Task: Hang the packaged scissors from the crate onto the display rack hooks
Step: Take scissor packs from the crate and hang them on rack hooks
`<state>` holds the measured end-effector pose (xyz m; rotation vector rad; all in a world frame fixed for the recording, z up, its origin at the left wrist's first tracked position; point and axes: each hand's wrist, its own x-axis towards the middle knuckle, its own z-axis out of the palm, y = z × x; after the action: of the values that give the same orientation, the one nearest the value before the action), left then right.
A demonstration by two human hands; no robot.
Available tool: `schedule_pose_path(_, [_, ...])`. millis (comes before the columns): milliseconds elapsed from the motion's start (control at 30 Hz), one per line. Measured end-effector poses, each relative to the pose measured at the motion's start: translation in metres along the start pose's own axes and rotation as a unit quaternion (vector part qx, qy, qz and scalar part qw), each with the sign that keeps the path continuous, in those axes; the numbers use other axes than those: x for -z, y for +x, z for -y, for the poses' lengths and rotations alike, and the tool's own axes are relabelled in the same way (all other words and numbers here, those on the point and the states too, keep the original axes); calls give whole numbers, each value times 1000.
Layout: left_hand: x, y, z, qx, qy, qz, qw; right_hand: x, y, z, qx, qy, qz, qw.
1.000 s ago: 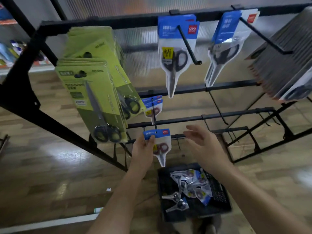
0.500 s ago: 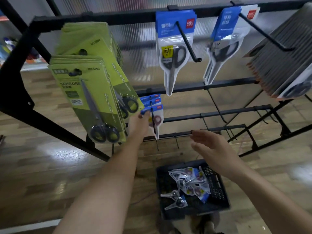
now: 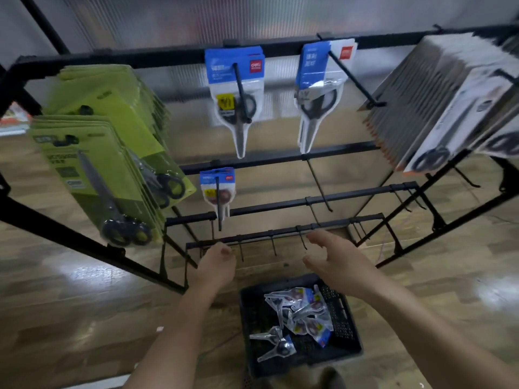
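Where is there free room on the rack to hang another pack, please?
The bare hooks on the bottom rail, above the crate, are free, as is the long hook right of the small blue pack. It is crowded at the left with green packs and at the upper right with grey packs.

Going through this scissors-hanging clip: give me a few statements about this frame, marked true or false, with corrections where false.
1. The left hand and right hand both hold nothing. True.
2. The crate is empty. False: packaged scissors lie in it.
3. The small blue packs hang from a hook on the second rail. True.
4. The green packs hang at the rack's right end. False: they hang at its left end.
5. The lowest rail's hooks carry packs. False: they are bare.
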<state>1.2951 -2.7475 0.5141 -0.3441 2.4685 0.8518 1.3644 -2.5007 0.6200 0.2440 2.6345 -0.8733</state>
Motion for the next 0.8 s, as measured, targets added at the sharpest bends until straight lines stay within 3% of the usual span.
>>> schedule_pose_path(200, [-12, -81, -82, -110, 50, -21, 992, 38, -20, -31, 25, -98, 19, 995])
schedule_pose_path(400, [-33, -154, -149, -175, 128, -71, 974, 81, -52, -89, 37, -106, -1, 994])
schedule_pose_path(800, [-96, -233, -205, -195, 264, -107, 939, 121, -102, -167, 43, -75, 17, 996])
